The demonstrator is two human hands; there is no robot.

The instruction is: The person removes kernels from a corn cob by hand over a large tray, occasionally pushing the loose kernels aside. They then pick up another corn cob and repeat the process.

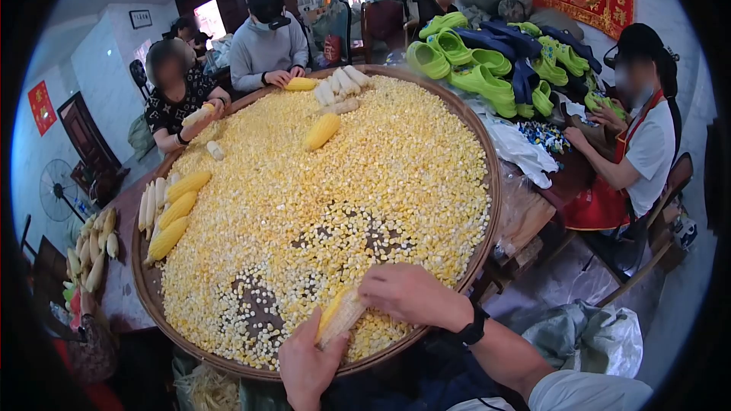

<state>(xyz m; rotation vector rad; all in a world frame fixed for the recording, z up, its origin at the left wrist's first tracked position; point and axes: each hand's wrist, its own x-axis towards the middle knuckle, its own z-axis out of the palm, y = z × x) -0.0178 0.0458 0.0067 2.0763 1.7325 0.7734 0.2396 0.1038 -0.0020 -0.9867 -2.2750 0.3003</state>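
Between my hands is a corn cob (339, 317), partly stripped, with yellow kernels on its left side and bare pale cob on its right. My left hand (311, 358) is wrapped round its lower end. My right hand (407, 297), with a black watch on the wrist, presses its bent fingers against the cob's upper right side; the fingertips are partly hidden. Below them, loose corn kernels (251, 259) cover a big round tray (496, 183). Full yellow corn cobs (177, 209) lie at the tray's left edge beside stripped ones, and another corn cob (323, 131) rests farther back.
Across the tray, two people (266, 46) handle corn cobs. Bare cobs (343, 85) are piled at the far rim. To the right, green and navy clogs (480, 68) are heaped on a table, where a seated person (643, 137) works. More cobs (95, 247) lie at far left.
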